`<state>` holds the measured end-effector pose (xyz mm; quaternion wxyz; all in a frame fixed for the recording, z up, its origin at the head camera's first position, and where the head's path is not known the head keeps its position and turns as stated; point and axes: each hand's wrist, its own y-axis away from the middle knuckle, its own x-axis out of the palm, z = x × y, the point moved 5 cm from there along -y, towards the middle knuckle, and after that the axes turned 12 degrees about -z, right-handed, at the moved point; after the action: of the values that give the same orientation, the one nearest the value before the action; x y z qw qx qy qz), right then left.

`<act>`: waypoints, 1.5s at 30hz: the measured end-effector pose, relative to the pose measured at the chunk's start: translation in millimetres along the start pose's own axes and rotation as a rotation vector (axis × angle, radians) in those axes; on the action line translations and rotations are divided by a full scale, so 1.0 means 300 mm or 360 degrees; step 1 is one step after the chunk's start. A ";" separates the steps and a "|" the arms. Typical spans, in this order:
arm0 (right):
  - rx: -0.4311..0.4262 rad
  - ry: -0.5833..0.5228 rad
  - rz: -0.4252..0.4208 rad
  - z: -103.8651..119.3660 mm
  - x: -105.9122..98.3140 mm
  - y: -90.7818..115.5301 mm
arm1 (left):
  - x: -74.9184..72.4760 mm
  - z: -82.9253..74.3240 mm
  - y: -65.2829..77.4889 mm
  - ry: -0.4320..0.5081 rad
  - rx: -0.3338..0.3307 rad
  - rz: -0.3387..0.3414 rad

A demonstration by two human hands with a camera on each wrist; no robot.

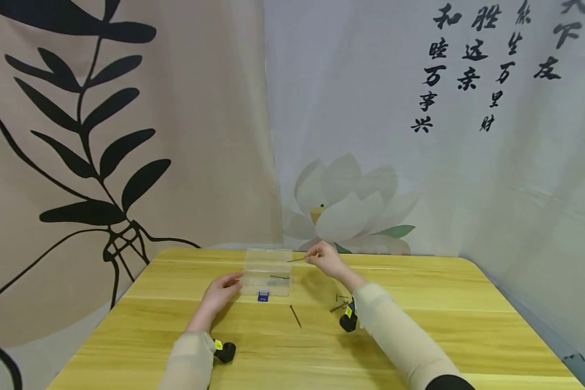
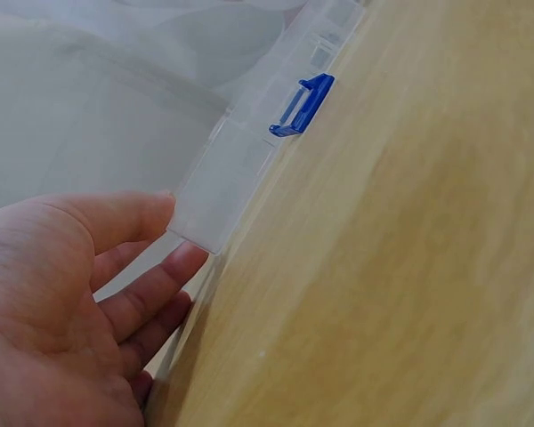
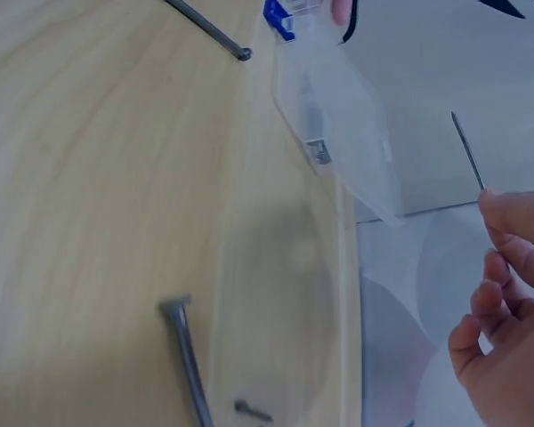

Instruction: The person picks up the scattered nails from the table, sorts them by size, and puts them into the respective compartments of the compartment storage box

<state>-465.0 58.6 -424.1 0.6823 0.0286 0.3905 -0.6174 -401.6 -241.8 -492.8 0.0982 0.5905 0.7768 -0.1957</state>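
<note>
a: what fills most of it?
b: a cloth backdrop (image 1: 361,124) at the far side, black leaves on the left, a pale flower and dark writing on the right. nearer is the yellow wood-grain table (image 1: 273,352).
a: and on that?
b: a clear plastic box (image 1: 266,290) at the far side, a bit left of the middle. its lid (image 1: 268,260) is folded open on the far side.
a: how are the hands?
b: the left hand (image 1: 219,295) is at the box's left end, fingers loosely extended, thumb and fingertips touching it rather than wrapped round it. the right hand (image 1: 325,259) has thumb and forefinger pinched on a thin nail (image 3: 467,151).
a: where's that nail exactly?
b: off the table, near the lid's right edge, its free end pointing left.
a: others?
b: one long nail (image 1: 296,317) lies nearer, right of the box. a thick nail (image 1: 338,307) lies farther right with small nails (image 1: 342,297) just beside it. another dark nail (image 1: 280,277) shows inside the box.
a: anything else small?
b: a blue latch (image 1: 263,296) on the box's near side.
</note>
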 end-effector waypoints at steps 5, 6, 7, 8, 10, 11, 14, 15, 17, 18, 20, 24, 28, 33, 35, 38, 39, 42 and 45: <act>0.0037 0.0011 -0.0015 0.003 0.042 -0.019 | 0.001 -0.002 0.002 -0.0012 0.0005 -0.0001; 0.0033 0.0007 -0.0021 0.006 0.046 -0.023 | 0.001 -0.002 0.002 -0.0014 0.0009 -0.0001; 0.0027 0.0004 -0.0030 0.010 0.050 -0.026 | 0.002 -0.003 0.002 -0.0012 0.0013 -0.0004; 0.0011 0.0001 -0.0035 0.016 0.055 -0.029 | 0.002 -0.004 0.001 -0.0007 0.0013 -0.0008; -0.0021 -0.0012 -0.0039 0.026 0.065 -0.036 | 0.002 -0.003 0.000 -0.0001 0.0017 -0.0011; -0.0027 -0.0019 -0.0037 0.032 0.071 -0.039 | 0.002 -0.002 0.000 0.0000 0.0018 -0.0011; -0.0007 -0.0026 -0.0009 0.039 0.095 -0.045 | 0.001 0.001 0.001 0.0005 0.0008 -0.0008; 0.0010 -0.0024 0.0001 0.040 0.104 -0.045 | 0.001 0.003 0.002 0.0004 0.0007 -0.0008; 0.0044 -0.0016 0.0024 0.039 0.124 -0.042 | -0.001 0.006 0.002 0.0002 0.0007 -0.0011; 0.0049 -0.0015 0.0030 0.039 0.133 -0.042 | -0.002 0.006 0.003 0.0000 0.0007 -0.0016; 0.0033 -0.0013 0.0044 0.038 0.153 -0.041 | -0.005 0.005 0.004 -0.0005 0.0012 -0.0028; 0.0035 0.0004 0.0076 0.039 0.181 -0.030 | -0.006 -0.005 0.011 -0.0002 0.0027 -0.0040; 0.0052 0.0051 0.0098 0.035 0.201 -0.022 | -0.002 -0.005 0.011 0.0002 0.0019 -0.0042; -0.0014 0.0105 0.0094 0.022 0.221 -0.025 | 0.006 0.001 0.003 0.0013 0.0017 -0.0038; -0.0021 0.0119 0.0103 0.018 0.227 -0.025 | 0.007 0.002 0.001 0.0019 0.0018 -0.0041; -0.0014 0.0112 0.0118 0.019 0.231 -0.022 | 0.005 0.002 0.000 0.0013 0.0040 -0.0050; -0.0007 0.0107 0.0123 0.021 0.232 -0.021 | 0.004 0.003 0.000 0.0014 0.0039 -0.0053; -0.0003 0.0100 0.0129 0.028 0.232 -0.018 | 0.003 0.006 -0.001 0.0009 0.0041 -0.0052; -0.0007 0.0089 0.0138 0.034 0.234 -0.017 | 0.001 0.006 0.001 0.0018 0.0019 -0.0053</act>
<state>-469.2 -5.4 -454.7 0.6973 0.0611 0.4092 -0.5853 -401.6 -242.1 -494.7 0.0870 0.5790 0.7859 -0.1986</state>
